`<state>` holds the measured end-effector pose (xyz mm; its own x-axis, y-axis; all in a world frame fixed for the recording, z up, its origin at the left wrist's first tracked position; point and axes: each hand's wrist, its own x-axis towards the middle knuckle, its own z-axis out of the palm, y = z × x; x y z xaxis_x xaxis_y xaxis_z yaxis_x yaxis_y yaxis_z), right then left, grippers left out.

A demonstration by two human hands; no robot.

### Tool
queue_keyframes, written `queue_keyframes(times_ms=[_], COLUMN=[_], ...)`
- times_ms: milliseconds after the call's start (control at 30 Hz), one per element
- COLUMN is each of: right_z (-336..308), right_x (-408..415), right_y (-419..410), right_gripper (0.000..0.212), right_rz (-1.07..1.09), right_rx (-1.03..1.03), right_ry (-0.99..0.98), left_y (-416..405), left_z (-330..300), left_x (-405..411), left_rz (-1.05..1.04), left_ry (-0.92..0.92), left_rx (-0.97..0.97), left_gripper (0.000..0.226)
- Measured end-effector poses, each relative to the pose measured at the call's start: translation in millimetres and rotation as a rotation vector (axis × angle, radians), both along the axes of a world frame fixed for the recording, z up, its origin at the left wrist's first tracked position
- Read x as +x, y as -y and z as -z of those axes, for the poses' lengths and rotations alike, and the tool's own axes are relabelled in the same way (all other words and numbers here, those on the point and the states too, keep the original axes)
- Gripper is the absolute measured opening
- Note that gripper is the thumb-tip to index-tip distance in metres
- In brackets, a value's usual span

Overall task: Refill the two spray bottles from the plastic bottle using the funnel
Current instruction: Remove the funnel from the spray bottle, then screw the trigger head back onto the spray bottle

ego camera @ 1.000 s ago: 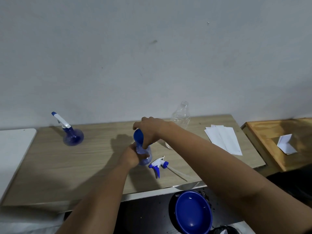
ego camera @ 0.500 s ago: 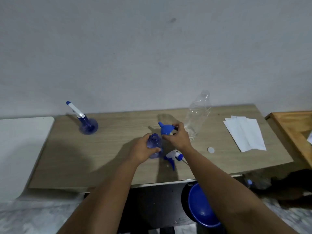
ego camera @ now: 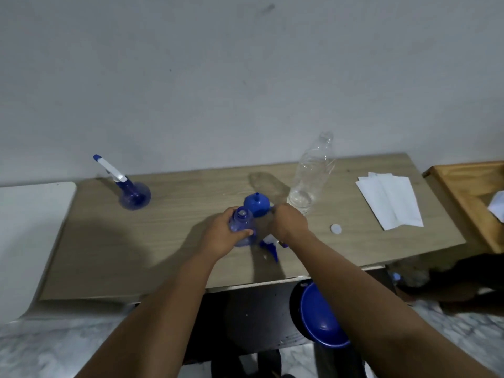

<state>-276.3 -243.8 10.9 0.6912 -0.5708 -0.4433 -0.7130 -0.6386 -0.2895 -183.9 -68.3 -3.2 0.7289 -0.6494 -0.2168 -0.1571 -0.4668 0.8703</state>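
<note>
My left hand [ego camera: 225,237] grips an uncapped translucent blue spray bottle [ego camera: 241,223] standing mid-table. Just behind it is the blue funnel [ego camera: 256,205], wide mouth down and spout up, with the fingers of my right hand [ego camera: 289,222] pinching its right rim. The bottle's blue-and-white spray head [ego camera: 270,245] lies on the table under my right wrist. A clear plastic bottle [ego camera: 311,178] stands uncapped behind my right hand, and its white cap [ego camera: 335,229] lies to the right. The second spray bottle [ego camera: 133,195], with its head on, stands at the back left.
White paper sheets [ego camera: 390,200] lie at the table's right end. A wooden tray [ego camera: 469,192] adjoins on the right, a white surface [ego camera: 27,227] on the left. A blue bowl [ego camera: 321,320] sits below the wooden table's [ego camera: 136,255] front edge.
My right hand lifted the funnel off the held spray bottle's neck and brought it down just behind the bottle. The left hand kept its grip. The view shifted.
</note>
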Motion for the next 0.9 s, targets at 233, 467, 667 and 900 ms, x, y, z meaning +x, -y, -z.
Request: queue_keyframes(times_ms=[233,467,667,900], right_z=[18.3,4.7,-86.6,-126.8], right_x=[-38.3,-41.5,-10.8,12.5], right_y=[-4.1,-4.4,0.7,-39.2], right_gripper=[0.043,0.026,0.009,0.035], right_rz=[-0.07,-0.003,0.264,0.266], right_rx=[-0.061,-0.067,0.26,0.694], right_ry=[-0.229,-0.027,0.722,1.072], left_y=[-1.4,-8.1,-7.8,-4.7], left_z=[3.4,2.7,5.0,9.5], left_x=[-7.5,-16.3,-17.8,-12.5], left_rz=[-0.015,-0.03,-0.065,-0.049], left_ry=[-0.038,-0.053,-0.046,-0.109], left_rx=[-0.015,-0.032,-0.032,-0.005], left_gripper=[0.059,0.056,0.048,0.048])
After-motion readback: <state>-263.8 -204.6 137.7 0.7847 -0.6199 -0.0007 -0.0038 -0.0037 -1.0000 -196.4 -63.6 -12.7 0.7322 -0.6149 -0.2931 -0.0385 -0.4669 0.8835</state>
